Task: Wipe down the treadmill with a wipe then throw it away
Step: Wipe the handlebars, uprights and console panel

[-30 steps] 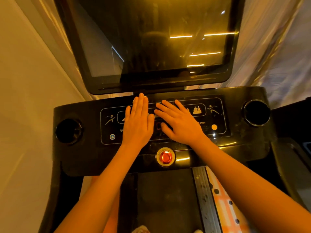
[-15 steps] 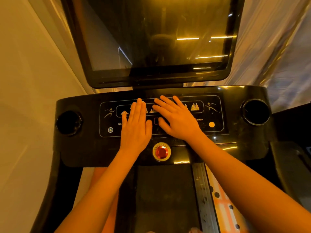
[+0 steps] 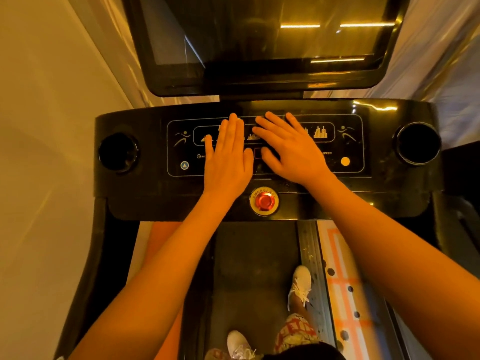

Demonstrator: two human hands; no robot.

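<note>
Resting flat, fingers extended: left hand (image 3: pixel 226 162), right hand (image 3: pixel 293 152) on console (image 3: pixel 145 188); emergency button (image 3: pixel 264 201) just below.

Light: dim, warm amber cast | Glare: bright strip reflections streaked the glossy black tilted screen (image 3: pixel 262 40) | Focus: slightly soft | Edges: wide-angle bending, blurred right margin

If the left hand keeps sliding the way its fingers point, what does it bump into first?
The left hand lies flat on the control panel, fingers pointing away from the person. Straight on, it would probably meet the base of the big dark screen first, though depth is hard to judge.
</note>
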